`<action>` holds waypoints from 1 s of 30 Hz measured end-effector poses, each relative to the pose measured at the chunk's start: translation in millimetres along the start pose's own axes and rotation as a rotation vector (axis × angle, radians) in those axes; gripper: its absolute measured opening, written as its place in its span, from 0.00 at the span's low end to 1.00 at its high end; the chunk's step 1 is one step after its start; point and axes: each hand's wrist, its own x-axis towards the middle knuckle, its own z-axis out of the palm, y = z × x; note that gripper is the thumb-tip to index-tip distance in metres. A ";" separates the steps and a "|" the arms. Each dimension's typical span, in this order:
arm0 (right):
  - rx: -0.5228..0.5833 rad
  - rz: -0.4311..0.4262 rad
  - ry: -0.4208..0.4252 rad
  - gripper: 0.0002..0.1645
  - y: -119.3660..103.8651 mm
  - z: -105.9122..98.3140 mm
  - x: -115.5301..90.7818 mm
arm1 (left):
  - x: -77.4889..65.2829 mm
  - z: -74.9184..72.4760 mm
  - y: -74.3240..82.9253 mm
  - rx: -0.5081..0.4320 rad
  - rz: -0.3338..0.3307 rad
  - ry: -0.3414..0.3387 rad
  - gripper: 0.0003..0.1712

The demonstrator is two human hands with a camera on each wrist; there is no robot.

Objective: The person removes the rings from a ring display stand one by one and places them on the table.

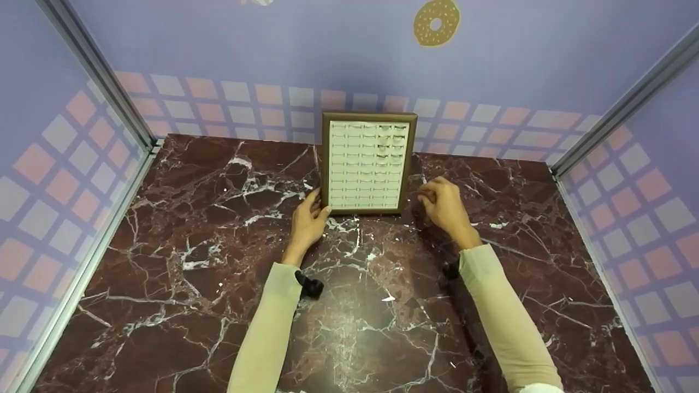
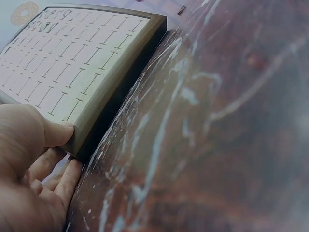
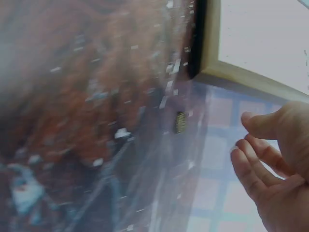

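A brown-framed ring display tray (image 1: 365, 164) with a white slotted face stands propped upright near the back wall. Several rings (image 1: 384, 136) sit in its upper right slots, too small to tell apart. My left hand (image 1: 307, 221) grips the lower left corner, its thumb (image 2: 60, 134) on the front of the frame and the other fingers at the edge behind. To the right of the tray, apart from it, my right hand (image 1: 445, 204) hovers with loosely bent fingers, nothing visible between them. A small dark gold patterned piece (image 3: 180, 122) lies on the table beside the tray.
Red-brown marble tabletop (image 1: 218, 305) with white veins lies under both arms. A purple wall (image 1: 246, 54) with pink and white squares closes off the back, and similar side panels (image 1: 49, 164) stand left and right along metal rails.
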 end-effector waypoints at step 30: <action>0.142 -0.149 0.261 0.07 -53.4 12.1 56.3 | -0.6 -0.4 -0.7 0.020 0.024 0.011 0.34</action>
